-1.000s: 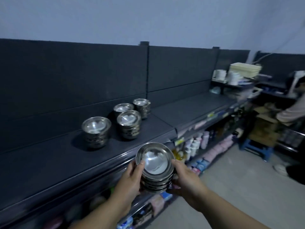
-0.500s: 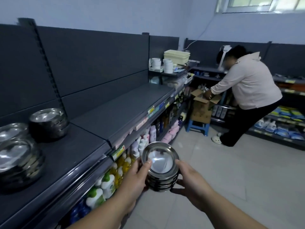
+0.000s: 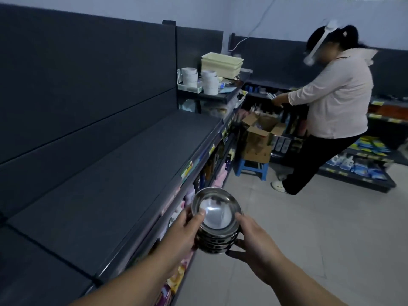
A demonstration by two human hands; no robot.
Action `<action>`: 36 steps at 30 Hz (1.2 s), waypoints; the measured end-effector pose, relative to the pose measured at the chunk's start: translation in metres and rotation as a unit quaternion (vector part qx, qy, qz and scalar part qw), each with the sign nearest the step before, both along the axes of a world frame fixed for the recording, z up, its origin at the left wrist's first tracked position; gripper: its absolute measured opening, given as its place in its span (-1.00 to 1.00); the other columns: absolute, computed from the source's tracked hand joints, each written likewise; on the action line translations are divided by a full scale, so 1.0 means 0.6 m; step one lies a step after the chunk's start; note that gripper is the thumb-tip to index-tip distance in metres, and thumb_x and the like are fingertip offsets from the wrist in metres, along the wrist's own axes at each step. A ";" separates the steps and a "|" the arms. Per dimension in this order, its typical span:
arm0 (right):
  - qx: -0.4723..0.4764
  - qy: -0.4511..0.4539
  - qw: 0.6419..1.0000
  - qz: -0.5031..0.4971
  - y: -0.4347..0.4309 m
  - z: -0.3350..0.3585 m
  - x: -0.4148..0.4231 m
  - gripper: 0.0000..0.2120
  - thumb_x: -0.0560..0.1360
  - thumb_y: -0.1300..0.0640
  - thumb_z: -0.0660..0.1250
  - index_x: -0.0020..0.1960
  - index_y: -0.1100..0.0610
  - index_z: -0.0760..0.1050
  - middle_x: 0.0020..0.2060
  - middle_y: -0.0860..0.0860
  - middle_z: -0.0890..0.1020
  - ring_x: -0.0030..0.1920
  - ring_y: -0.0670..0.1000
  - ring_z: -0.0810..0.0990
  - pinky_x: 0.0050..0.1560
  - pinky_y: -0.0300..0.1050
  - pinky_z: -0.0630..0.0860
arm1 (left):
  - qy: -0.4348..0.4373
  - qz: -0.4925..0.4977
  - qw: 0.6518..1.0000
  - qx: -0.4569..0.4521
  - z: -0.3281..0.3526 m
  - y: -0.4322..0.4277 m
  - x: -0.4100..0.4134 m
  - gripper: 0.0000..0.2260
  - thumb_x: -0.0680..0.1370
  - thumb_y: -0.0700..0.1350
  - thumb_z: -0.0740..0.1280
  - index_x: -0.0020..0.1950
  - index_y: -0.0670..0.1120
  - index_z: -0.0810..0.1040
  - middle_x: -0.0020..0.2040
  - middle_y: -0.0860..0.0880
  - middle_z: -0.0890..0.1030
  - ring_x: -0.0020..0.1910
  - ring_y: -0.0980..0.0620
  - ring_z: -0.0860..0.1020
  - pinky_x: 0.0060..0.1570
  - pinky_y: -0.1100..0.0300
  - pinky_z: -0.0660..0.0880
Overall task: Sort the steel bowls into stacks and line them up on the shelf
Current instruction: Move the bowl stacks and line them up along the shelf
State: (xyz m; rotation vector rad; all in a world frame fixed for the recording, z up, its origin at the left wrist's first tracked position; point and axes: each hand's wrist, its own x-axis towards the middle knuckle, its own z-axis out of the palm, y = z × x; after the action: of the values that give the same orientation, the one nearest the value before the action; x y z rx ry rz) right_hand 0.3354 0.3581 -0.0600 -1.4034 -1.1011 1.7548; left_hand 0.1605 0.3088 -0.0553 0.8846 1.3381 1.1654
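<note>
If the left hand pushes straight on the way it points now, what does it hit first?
The left hand already grips the stack of steel bowls, so it would press into that. Beyond the stack the line seems to run over bare floor, though depth is unclear.

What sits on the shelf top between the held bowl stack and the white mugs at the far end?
Nothing: in the head view the dark shelf top is bare from the bowl stack to the white mugs.

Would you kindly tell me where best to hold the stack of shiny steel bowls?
Grip the stack of shiny steel bowls by its ribbed sides, left hand and right hand coming from opposite sides, thumbs by the top rim: nested rims likely slip if pinched one-sided.
</note>
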 end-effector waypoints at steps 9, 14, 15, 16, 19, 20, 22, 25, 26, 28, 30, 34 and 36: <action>0.005 0.019 1.000 0.014 0.264 -0.020 0.017 -0.73 0.52 -0.18 0.24 0.15 -0.14 0.52 0.11 -0.04 0.61 0.09 0.06 0.61 -0.03 0.04 0.62 | -0.003 0.037 0.999 0.003 -0.013 0.260 0.020 -0.65 0.52 0.21 0.26 0.30 0.26 0.38 0.03 0.28 0.60 -0.06 0.29 0.59 -0.35 0.36 0.52; 0.019 0.018 0.999 0.042 0.464 0.006 0.061 -0.60 0.53 -0.17 0.25 0.33 -0.08 0.44 0.15 0.00 0.61 0.13 0.10 0.59 0.09 0.12 0.59 | -0.022 0.060 0.998 0.016 0.014 0.432 0.069 -0.65 0.52 0.20 0.28 0.29 0.20 0.41 0.10 0.19 0.62 -0.07 0.30 0.63 -0.30 0.34 0.55; 0.029 0.018 0.998 0.057 0.503 0.015 0.067 -0.58 0.53 -0.17 0.25 0.35 -0.08 0.42 0.16 0.01 0.61 0.14 0.10 0.59 0.10 0.12 0.59 | -0.025 0.059 0.998 0.020 0.022 0.465 0.077 -0.66 0.51 0.21 0.28 0.27 0.22 0.43 0.08 0.19 0.64 -0.04 0.28 0.63 -0.27 0.32 0.55; 0.036 0.017 0.997 0.069 0.541 0.024 0.069 -0.56 0.53 -0.17 0.25 0.37 -0.08 0.40 0.18 0.01 0.60 0.16 0.10 0.58 0.10 0.13 0.59 | -0.030 0.064 0.997 0.026 0.029 0.496 0.081 -0.71 0.51 0.20 0.28 0.22 0.23 0.44 0.03 0.22 0.66 -0.06 0.28 0.64 -0.28 0.32 0.55; 0.037 0.013 0.996 0.083 0.642 0.041 0.055 -0.53 0.53 -0.17 0.25 0.41 -0.07 0.36 0.27 0.01 0.55 0.22 0.13 0.55 0.12 0.15 0.59 | -0.040 0.092 0.994 0.047 0.043 0.582 0.075 -0.80 0.53 0.15 0.28 0.15 0.23 0.47 -0.11 0.28 0.68 -0.16 0.35 0.63 -0.37 0.40 0.53; 0.041 0.013 0.995 0.094 0.672 0.046 0.046 -0.55 0.53 -0.18 0.25 0.38 -0.08 0.39 0.26 0.01 0.55 0.22 0.13 0.55 0.13 0.16 0.58 | -0.037 0.099 0.993 0.051 0.047 0.606 0.068 -0.77 0.53 0.16 0.28 0.18 0.22 0.47 -0.06 0.25 0.68 -0.12 0.33 0.63 -0.35 0.38 0.55; 0.051 0.018 0.992 0.116 0.728 0.048 0.020 -0.62 0.52 -0.19 0.25 0.29 -0.11 0.48 0.18 -0.02 0.62 0.19 0.09 0.58 0.13 0.15 0.58 | -0.037 0.118 0.991 0.057 0.049 0.654 0.047 -0.72 0.53 0.16 0.29 0.22 0.17 0.48 0.05 0.16 0.68 -0.02 0.23 0.65 -0.18 0.23 0.62; 0.060 0.022 0.988 0.137 0.801 0.058 -0.027 -0.65 0.52 -0.19 0.26 0.26 -0.12 0.50 0.09 -0.03 0.67 0.13 0.05 0.63 0.08 0.11 0.62 | -0.040 0.133 0.988 0.070 0.050 0.719 0.005 -0.73 0.53 0.14 0.30 0.21 0.15 0.50 0.07 0.11 0.68 0.03 0.13 0.66 -0.10 0.13 0.63; 0.062 0.024 0.988 0.141 0.826 0.059 -0.044 -0.63 0.52 -0.19 0.27 0.28 -0.11 0.49 0.10 -0.03 0.67 0.11 0.04 0.64 0.04 0.09 0.63 | -0.046 0.138 0.987 0.071 0.051 0.740 -0.011 -0.74 0.52 0.14 0.30 0.19 0.15 0.50 0.06 0.11 0.68 0.03 0.14 0.66 -0.14 0.18 0.62; 0.060 0.022 0.987 0.148 0.866 0.065 -0.081 -0.59 0.52 -0.19 0.27 0.32 -0.10 0.45 0.16 -0.02 0.64 0.13 0.04 0.63 0.02 0.08 0.63 | -0.033 0.143 0.987 0.070 0.051 0.778 -0.044 -0.73 0.50 0.17 0.31 0.17 0.19 0.50 0.02 0.18 0.68 -0.02 0.21 0.65 -0.20 0.26 0.59; 0.057 0.018 0.983 0.172 0.912 0.053 -0.123 -0.61 0.51 -0.20 0.27 0.30 -0.11 0.46 0.19 0.00 0.63 0.17 0.05 0.61 0.08 0.11 0.61 | -0.031 0.164 0.984 0.066 0.050 0.814 -0.086 -0.77 0.51 0.17 0.29 0.16 0.23 0.48 -0.05 0.26 0.68 -0.08 0.28 0.65 -0.27 0.32 0.57; 0.034 0.007 0.961 0.273 1.081 0.063 -0.282 -0.64 0.51 -0.20 0.26 0.26 -0.12 0.49 0.16 0.06 0.64 0.06 0.08 0.64 -0.10 0.01 0.63 | -0.029 0.281 0.958 0.052 0.051 0.943 -0.205 -0.87 0.54 0.11 0.29 0.07 0.25 0.48 -0.20 0.35 0.65 -0.23 0.36 0.62 -0.41 0.36 0.54; 0.038 -0.003 0.960 0.277 1.092 0.064 -0.310 -0.65 0.51 -0.21 0.25 0.25 -0.14 0.49 0.13 0.05 0.65 0.03 0.09 0.64 -0.16 -0.03 0.61 | -0.050 0.291 0.954 0.058 0.070 0.950 -0.225 -0.90 0.54 0.08 0.30 0.05 0.25 0.50 -0.19 0.32 0.67 -0.23 0.34 0.63 -0.42 0.34 0.54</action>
State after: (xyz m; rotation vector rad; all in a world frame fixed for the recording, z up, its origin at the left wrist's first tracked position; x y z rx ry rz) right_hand 0.1496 1.0130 -0.0213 -1.1157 -1.6644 2.0510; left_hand 0.0253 0.8789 -0.0136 0.5063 1.5049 1.7309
